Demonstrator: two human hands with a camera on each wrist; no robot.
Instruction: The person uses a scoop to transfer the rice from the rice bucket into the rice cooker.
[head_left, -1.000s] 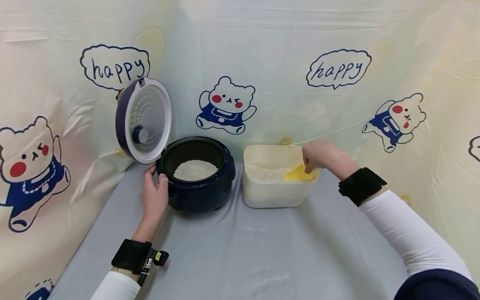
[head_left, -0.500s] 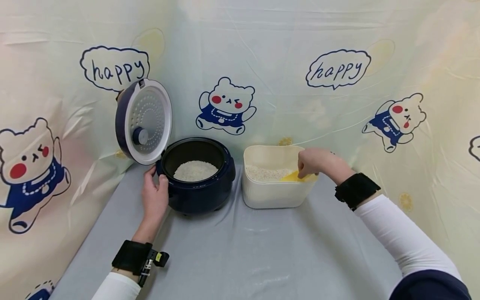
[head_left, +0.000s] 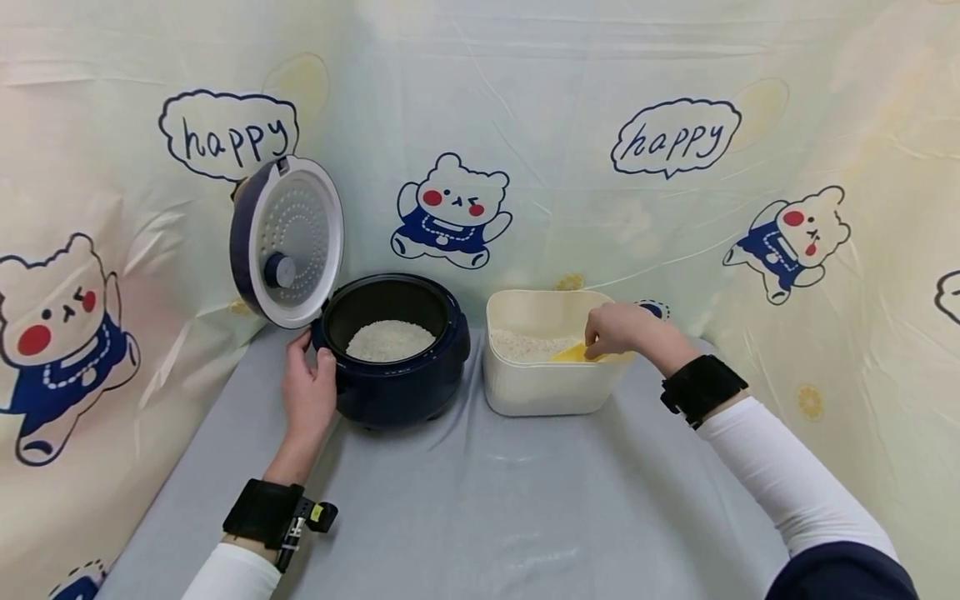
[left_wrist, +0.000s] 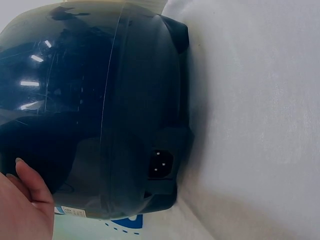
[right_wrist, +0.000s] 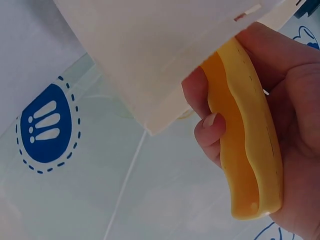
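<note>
A dark blue rice cooker (head_left: 397, 392) stands with its lid (head_left: 307, 242) raised, and white rice (head_left: 390, 342) lies in its pot. My left hand (head_left: 309, 390) rests against the cooker's left side below the hinge; the left wrist view shows the thumb (left_wrist: 34, 181) by the glossy wall. To the right is a cream bin (head_left: 551, 390) holding more rice (head_left: 528, 347). Over its right rim, my right hand (head_left: 626, 329) grips a yellow scoop (head_left: 572, 353). Fingers curl round the scoop's handle (right_wrist: 250, 140) in the right wrist view; the bin wall hides its blade there.
A grey cloth (head_left: 525, 500) covers the table. Close behind the cooker and bin hangs a printed curtain (head_left: 570, 192). A power socket (left_wrist: 161, 164) sits low on the cooker's body, with no cord in it.
My right hand has moved left with the scoop, further over the bin and its rice. The left hand, cooker and bin have stayed put.
</note>
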